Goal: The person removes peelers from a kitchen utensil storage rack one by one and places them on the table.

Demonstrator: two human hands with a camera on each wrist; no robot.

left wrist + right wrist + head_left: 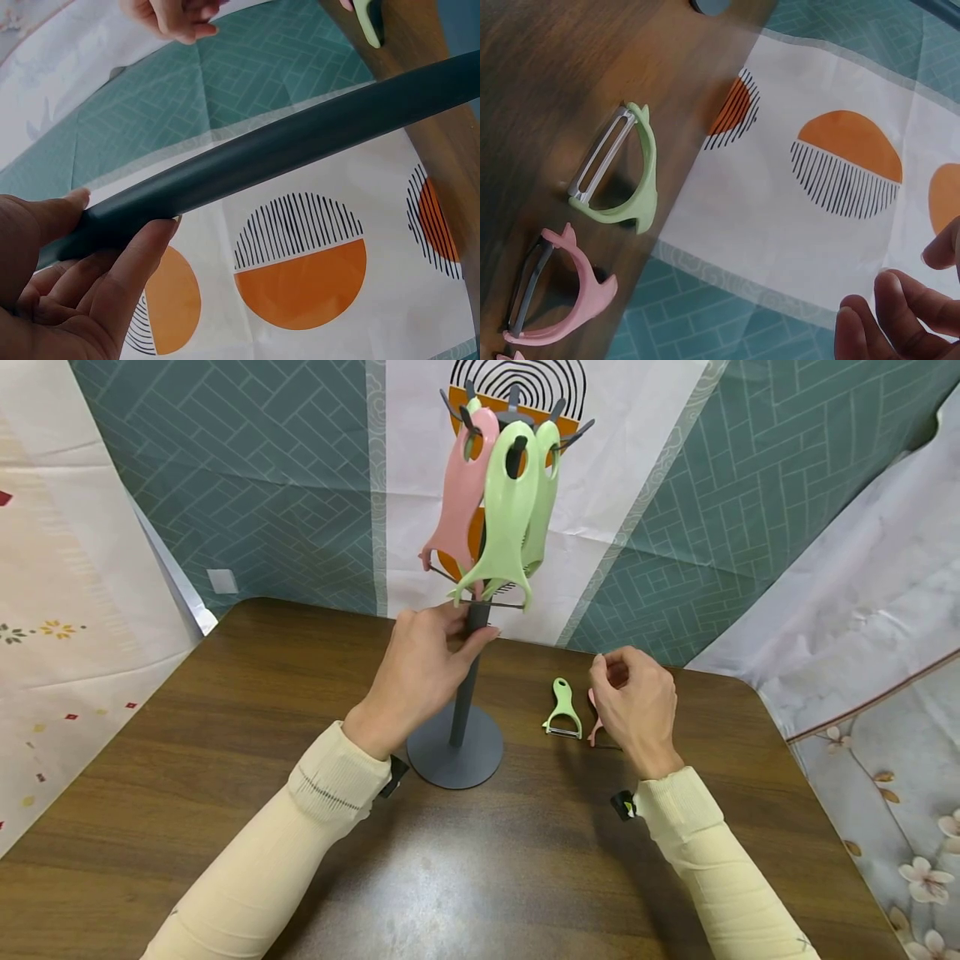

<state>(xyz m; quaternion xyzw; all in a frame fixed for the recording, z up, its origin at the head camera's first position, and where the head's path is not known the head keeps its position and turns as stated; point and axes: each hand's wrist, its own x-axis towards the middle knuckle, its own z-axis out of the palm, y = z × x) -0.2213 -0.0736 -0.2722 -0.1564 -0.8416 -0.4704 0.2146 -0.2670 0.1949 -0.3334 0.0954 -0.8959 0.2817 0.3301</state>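
A dark grey stand [465, 693] with a round base rises from the table, and peelers hang on its top hooks. A pink peeler [461, 489] and a light green peeler [506, 518] hang in front, with more green behind them. My left hand [420, 660] grips the pole just below the peelers; in the left wrist view its thumb and fingers wrap the pole [247, 165]. My right hand [637, 706] hovers over the table with loosely bent, empty fingers. Near it lie a green peeler [562, 708] and a pink peeler [574, 292], the latter partly hidden by the hand in the head view.
The brown wooden table [187, 735] ends at a hanging cloth backdrop [285, 510] with teal and white panels. At the lower left of the right wrist view, a sliver of another pink piece [511, 355] shows. Floral cloth [885, 777] hangs along the right side.
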